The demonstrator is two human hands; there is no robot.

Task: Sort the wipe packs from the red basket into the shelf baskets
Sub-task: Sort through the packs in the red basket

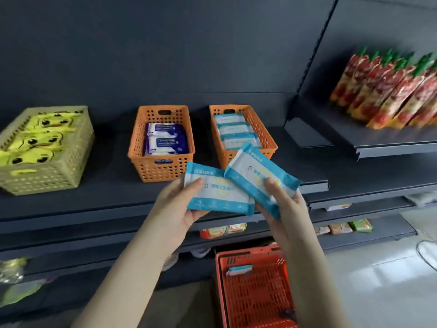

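Note:
My left hand (182,207) holds a light-blue and white wipe pack (220,192), thumb on top. My right hand (283,200) grips a second matching pack (253,171), tilted and overlapping the first. Both hover in front of the shelf, just below the right orange basket (267,136), which holds several of the same light-blue packs. The left orange basket (139,147) holds dark-blue and white packs. The red basket (250,290) sits on the floor below, with one light-blue pack (240,269) at its far side.
A pale green basket (71,162) with yellow duck-print packs stands at the shelf's left. Red pouches (387,91) line the upper right shelf. Lower shelves carry small snack packets (345,227). A grey floor lies to the right.

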